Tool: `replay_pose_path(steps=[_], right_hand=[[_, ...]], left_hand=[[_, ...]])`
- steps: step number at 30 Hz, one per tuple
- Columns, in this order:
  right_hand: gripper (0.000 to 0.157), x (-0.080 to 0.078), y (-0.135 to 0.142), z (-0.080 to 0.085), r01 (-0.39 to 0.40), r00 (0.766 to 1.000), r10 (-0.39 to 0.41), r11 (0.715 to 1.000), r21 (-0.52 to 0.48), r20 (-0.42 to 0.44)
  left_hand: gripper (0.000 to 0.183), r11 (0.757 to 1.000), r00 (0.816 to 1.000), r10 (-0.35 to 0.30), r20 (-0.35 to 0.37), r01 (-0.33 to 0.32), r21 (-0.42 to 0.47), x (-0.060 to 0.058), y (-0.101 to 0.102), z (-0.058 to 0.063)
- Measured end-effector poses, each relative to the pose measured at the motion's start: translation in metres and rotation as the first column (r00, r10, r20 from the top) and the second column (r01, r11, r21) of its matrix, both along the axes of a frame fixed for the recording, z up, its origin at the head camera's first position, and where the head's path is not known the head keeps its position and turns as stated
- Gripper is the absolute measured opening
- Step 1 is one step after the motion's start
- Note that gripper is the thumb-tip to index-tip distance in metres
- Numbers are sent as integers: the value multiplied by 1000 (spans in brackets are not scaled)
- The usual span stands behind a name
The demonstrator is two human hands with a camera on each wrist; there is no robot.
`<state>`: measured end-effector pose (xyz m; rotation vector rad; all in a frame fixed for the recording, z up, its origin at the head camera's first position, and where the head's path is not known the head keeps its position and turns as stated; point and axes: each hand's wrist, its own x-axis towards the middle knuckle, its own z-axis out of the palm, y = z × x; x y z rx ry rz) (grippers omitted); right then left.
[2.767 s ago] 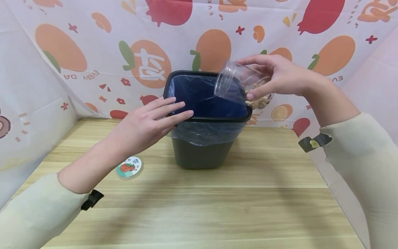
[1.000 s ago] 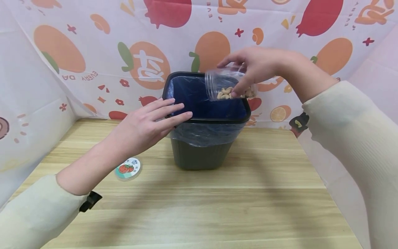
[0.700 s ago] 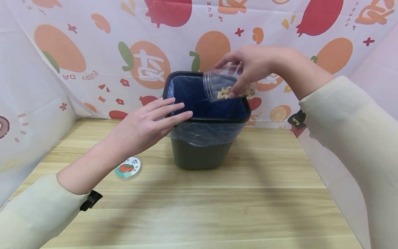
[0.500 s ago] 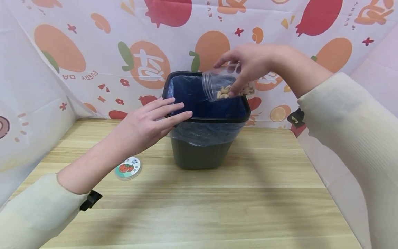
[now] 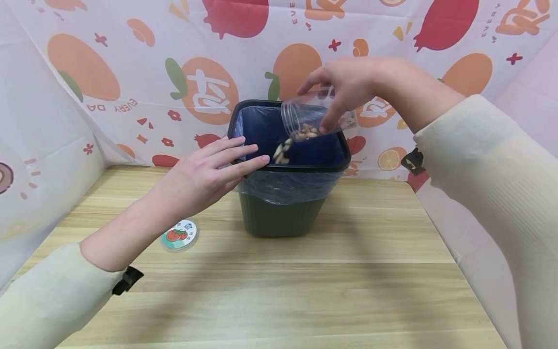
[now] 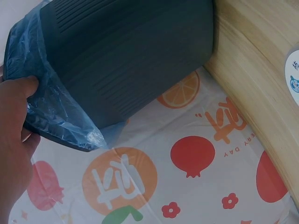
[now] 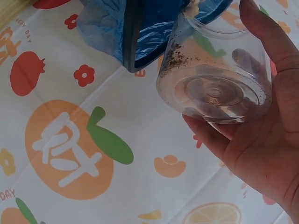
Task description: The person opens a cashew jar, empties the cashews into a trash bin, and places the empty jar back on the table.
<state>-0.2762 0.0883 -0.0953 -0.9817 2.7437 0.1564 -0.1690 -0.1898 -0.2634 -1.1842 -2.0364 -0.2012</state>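
Note:
My right hand [image 5: 355,85] grips a clear plastic jar [image 5: 310,107], tipped with its mouth down and left over the trash can [image 5: 281,218]. Cashews [image 5: 282,151] drop from the mouth into the can, and more nuts [image 5: 306,132] lie near the jar's lip. Dark crumbs cling inside the jar [image 7: 215,74], whose base is bare in the right wrist view. My left hand [image 5: 205,174] holds the can's left rim, fingers over the edge and thumb [image 6: 28,86] pressing the bag outside. A translucent bag [image 5: 287,189] lines the can; its bottom is hidden.
A round lid [image 5: 179,236] with a fruit picture lies on the wooden table [image 5: 279,291], left of the can. Fruit-print cloth [image 5: 144,72] hangs close behind the can and along both sides.
The right hand has brought the jar left over the can and tipped it further. Nuts that lay inside have slid to the mouth and now fall out. The left hand stays put.

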Motion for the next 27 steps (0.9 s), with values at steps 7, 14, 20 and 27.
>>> replay_pose_path(steps=[7,14,20,27], right_hand=[[93,2,-3,2,18,1000,-18,1000,7,-14],[93,6,-8,6,11,999,-10,999,52,-34],[91,9,-13,9,4,999,-1,998,69,-42],[95,11,-20,15,-31,997,41,988,154,-63]], left_hand=[[72,1000,1000,2,2,-2,-5,-1,0,0],[73,1000,1000,-7,-6,7,11,-1,0,0],[69,1000,1000,3,-1,-3,1,-2,0,-1],[65,1000,1000,12,11,-12,-11,-3,-1,0]])
